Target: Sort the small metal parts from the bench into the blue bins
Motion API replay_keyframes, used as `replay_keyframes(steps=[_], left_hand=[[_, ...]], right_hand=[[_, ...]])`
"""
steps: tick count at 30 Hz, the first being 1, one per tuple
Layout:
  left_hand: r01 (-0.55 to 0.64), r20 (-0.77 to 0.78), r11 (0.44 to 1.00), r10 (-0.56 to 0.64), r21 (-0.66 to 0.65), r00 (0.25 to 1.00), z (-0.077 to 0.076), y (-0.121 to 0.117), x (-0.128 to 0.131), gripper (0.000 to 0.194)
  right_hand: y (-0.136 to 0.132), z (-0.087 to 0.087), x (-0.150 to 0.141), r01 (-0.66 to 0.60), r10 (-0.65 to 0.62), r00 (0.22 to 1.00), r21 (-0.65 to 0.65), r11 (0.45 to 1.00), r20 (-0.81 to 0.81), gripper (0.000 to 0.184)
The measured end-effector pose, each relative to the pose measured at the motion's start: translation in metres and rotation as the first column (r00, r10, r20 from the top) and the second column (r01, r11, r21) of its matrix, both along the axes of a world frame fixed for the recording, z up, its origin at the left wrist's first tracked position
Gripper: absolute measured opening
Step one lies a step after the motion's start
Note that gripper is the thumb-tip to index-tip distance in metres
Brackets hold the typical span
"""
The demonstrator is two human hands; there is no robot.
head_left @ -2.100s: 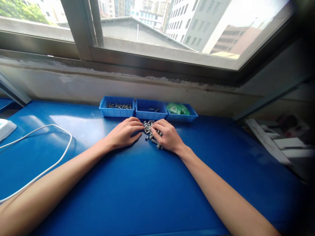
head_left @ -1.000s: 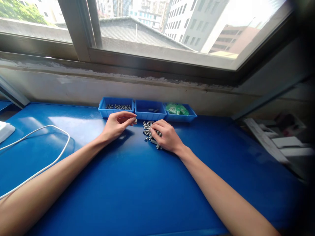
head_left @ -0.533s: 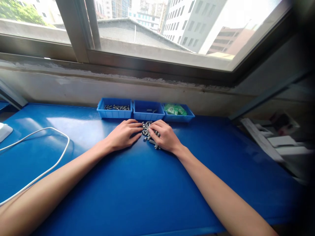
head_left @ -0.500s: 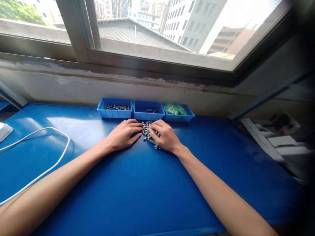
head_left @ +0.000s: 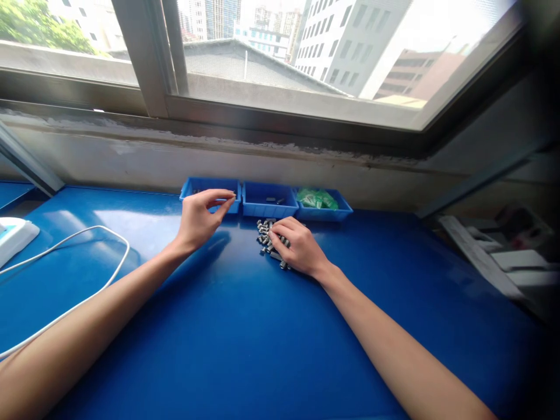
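Note:
Over the front of the left blue bin (head_left: pixel 189 185) is my left hand (head_left: pixel 200 217), its thumb and fingertips pinched together. What they hold, if anything, is too small to name. Most of the screws in that bin are hidden behind the hand. My right hand (head_left: pixel 300 248) rests on the right part of a pile of metal screws and longer metal pieces (head_left: pixel 263 233) on the blue table. Its fingers are curled and pressed in among the pieces, and whether one is gripped is hidden.
The middle blue bin (head_left: pixel 266 209) holds a few dark metal pieces. In the right blue bin (head_left: pixel 326 216) lies a green plastic bag (head_left: pixel 315 198). A white cable (head_left: pixel 122 262) curves across the table at left, near a white device (head_left: pixel 16 236). Behind the bins runs a wall below the window.
My left hand has lifted from the pile's left side and moved up and left to the left bin, fingers now pinched. The right hand stays at the pile. The view has shifted slightly.

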State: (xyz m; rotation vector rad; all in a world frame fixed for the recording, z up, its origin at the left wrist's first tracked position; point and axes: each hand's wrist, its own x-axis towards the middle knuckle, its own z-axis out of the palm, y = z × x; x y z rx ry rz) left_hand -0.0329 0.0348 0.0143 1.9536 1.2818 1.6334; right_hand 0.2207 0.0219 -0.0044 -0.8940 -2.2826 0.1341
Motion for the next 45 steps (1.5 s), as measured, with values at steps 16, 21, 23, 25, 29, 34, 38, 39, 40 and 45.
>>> replay_keyframes(steps=[16,21,23,25,29,34,38,39,40,45], left_hand=[[0.043,-0.514,0.981,0.062,0.19,0.855,-0.012,-0.001,0.001,0.027],[0.137,-0.569,0.963,0.019,0.23,0.822,-0.011,-0.006,0.007,0.029],[0.238,-0.639,0.956,-0.077,0.169,0.765,-0.011,-0.009,0.013,0.033],[0.328,-0.703,0.942,-0.187,0.069,0.686,-0.014,-0.011,0.018,0.041],[0.384,-0.74,0.921,-0.303,-0.066,0.601,-0.019,-0.011,0.022,0.045],[0.35,-0.705,0.935,-0.287,-0.059,0.648,-0.018,-0.006,0.017,0.033],[0.323,-0.625,0.944,-0.292,-0.068,0.723,-0.02,-0.004,0.014,0.03],[0.313,-0.597,0.947,-0.292,-0.071,0.747,-0.021,-0.004,0.013,0.028],[0.303,-0.566,0.95,-0.292,-0.077,0.771,-0.021,-0.004,0.013,0.027],[0.24,-0.22,0.954,-0.276,-0.178,0.936,-0.018,-0.007,0.014,0.025]], right_hand=[[0.0,0.0,0.001,0.007,-0.007,1.0,-0.011,1.0,0.017,0.017],[0.0,0.0,0.0,0.008,-0.008,1.0,-0.007,1.0,0.008,0.017],[0.0,0.0,-0.001,0.008,-0.008,1.0,-0.007,1.0,0.011,0.016],[0.0,0.0,-0.001,0.007,-0.007,1.0,-0.004,1.0,0.012,0.016],[0.0,0.001,-0.001,0.011,-0.011,1.0,0.001,1.0,0.008,0.016],[-0.001,0.002,-0.001,0.01,-0.01,1.0,-0.009,1.0,0.015,0.017],[-0.001,0.001,-0.001,0.013,-0.013,1.0,-0.017,1.0,0.018,0.016],[-0.001,0.001,-0.001,0.012,-0.012,1.0,-0.02,1.0,0.017,0.015],[-0.001,0.001,0.0,0.011,-0.01,1.0,-0.023,1.0,0.015,0.015],[-0.001,0.0,0.0,0.011,-0.011,1.0,-0.029,1.0,0.002,0.016]])
